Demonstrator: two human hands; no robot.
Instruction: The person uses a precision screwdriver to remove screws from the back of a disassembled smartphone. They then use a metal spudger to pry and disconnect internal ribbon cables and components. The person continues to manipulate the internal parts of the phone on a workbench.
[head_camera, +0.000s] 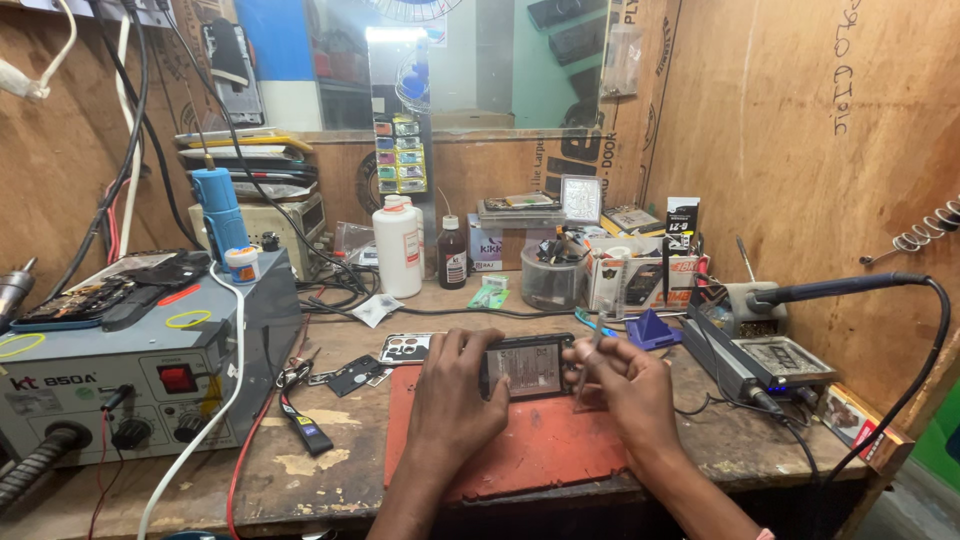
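An opened phone, its back off and the battery showing, is held over a red work mat. My left hand grips the phone's left end. My right hand rests at the phone's right end and pinches thin metal tweezers, their tips at the phone's right edge. A phone back cover with camera holes lies just left of my left hand on the wooden bench.
A grey hot-air rework station with phones on top stands at the left. A white bottle, a brown bottle and a tool cup stand at the back. A soldering iron and its station sit right. Cables cross the bench.
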